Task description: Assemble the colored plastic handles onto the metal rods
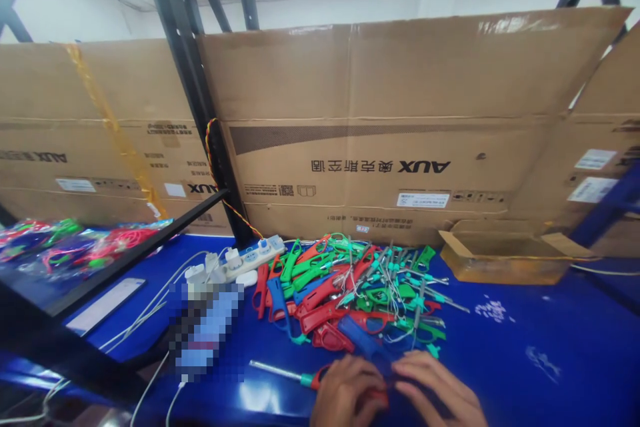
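Observation:
My left hand [345,390] is closed around a red long-nosed lighter [315,380], whose silver tube and teal collar stick out to the left, low over the blue tabletop. Just to its right is my right hand [435,387], fingers stretched toward the left hand and apart, with nothing clearly held. Beyond both hands lies a heap of lighter parts [325,307]: red, green and blue handles, plus metal tubes with teal collars and thin wires. A blue handle [367,340] at the heap's near edge lies closest to my fingertips. The bottom frame edge cuts off both wrists.
An open cardboard box [505,273] sits right of the heap. At left are a white power strip [255,257] with plugs, a partly blurred phone [207,333] and white cables. A black metal post [185,80] rises before tall cardboard sheets [380,80].

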Demonstrator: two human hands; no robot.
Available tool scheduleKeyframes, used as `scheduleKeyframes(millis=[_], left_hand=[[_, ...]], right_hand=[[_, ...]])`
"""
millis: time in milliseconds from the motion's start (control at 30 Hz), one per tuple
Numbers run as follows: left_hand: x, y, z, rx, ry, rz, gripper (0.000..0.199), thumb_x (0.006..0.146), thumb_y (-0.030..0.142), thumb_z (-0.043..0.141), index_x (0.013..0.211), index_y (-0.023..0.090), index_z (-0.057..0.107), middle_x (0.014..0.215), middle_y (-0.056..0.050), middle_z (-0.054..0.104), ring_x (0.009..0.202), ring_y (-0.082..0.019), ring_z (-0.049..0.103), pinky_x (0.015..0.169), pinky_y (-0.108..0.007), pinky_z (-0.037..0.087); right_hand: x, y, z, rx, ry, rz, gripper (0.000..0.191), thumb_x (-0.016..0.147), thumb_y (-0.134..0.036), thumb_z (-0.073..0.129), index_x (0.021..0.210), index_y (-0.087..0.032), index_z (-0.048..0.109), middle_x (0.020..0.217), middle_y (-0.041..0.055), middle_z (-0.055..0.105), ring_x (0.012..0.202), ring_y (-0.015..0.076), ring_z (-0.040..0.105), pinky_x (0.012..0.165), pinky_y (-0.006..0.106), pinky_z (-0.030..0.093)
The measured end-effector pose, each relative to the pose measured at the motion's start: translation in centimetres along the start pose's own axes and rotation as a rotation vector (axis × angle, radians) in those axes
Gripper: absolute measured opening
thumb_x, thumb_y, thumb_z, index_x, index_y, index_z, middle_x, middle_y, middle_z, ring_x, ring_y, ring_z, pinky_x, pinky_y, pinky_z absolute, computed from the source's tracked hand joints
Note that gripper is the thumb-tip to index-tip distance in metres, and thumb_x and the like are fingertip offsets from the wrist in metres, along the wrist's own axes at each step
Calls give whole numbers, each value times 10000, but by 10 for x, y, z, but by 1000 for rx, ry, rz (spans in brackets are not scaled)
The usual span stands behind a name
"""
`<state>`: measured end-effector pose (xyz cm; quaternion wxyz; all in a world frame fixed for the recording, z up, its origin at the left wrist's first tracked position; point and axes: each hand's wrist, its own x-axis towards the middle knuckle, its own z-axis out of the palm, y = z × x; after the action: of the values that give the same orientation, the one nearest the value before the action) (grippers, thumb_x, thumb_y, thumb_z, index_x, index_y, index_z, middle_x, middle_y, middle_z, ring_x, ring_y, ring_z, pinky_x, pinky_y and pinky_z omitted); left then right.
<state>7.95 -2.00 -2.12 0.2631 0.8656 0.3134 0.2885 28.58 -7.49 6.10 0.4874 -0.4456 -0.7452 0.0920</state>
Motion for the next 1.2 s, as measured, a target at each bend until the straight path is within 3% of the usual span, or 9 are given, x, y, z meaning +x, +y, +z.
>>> scheduleKeyframes(millis=[233,500,700,933,1033,1200], left_hand=[[1,21,-14,-65,47,-34,90,924,234,746,1009,253,721,1078,19,757,991,-194,676,861,-310,462],[0,22,-11,-110,66,-33,79,976,292,682,1029,266,735,1070,9,750,983,-189,656,869,-321,462],[1,24,-15,-113,51,-32,120,1000,331,643,1024,246,725,1067,-12,748,995,-197,656,872,-328,469],[1,25,-15,-101,56,-31,187,1012,386,612,1020,249,739,1053,-26,751,979,-203,664,859,-331,486],[1,25,-15,-110,66,-27,198,1017,390,601,1024,252,743,1049,-30,752,976,-206,666,849,-331,494],[1,27,-15,-111,94,-13,213,1021,395,593,1007,240,739,1038,-31,756,970,-204,670,852,-329,499]], right_hand=[[-5,-11,5,67,0,57,232,993,-180,607,1164,-271,734,1141,30,782,1046,167,756,959,193,570],[0,-14,5,117,60,-7,162,968,-189,661,1045,-274,775,980,13,789,945,166,757,911,213,596],[-4,-12,4,67,-49,42,333,1002,-145,581,1271,-284,718,1187,31,772,1100,159,736,986,190,556],[-1,-9,3,5,62,125,132,965,-298,678,1044,-276,782,989,25,790,965,179,760,876,198,604],[1,-13,4,17,27,167,126,966,-300,672,1023,-260,778,1010,38,782,950,183,763,865,202,608],[-3,-15,1,23,-71,156,258,1009,-226,579,1212,-263,734,1172,54,774,1117,195,733,988,238,570]])
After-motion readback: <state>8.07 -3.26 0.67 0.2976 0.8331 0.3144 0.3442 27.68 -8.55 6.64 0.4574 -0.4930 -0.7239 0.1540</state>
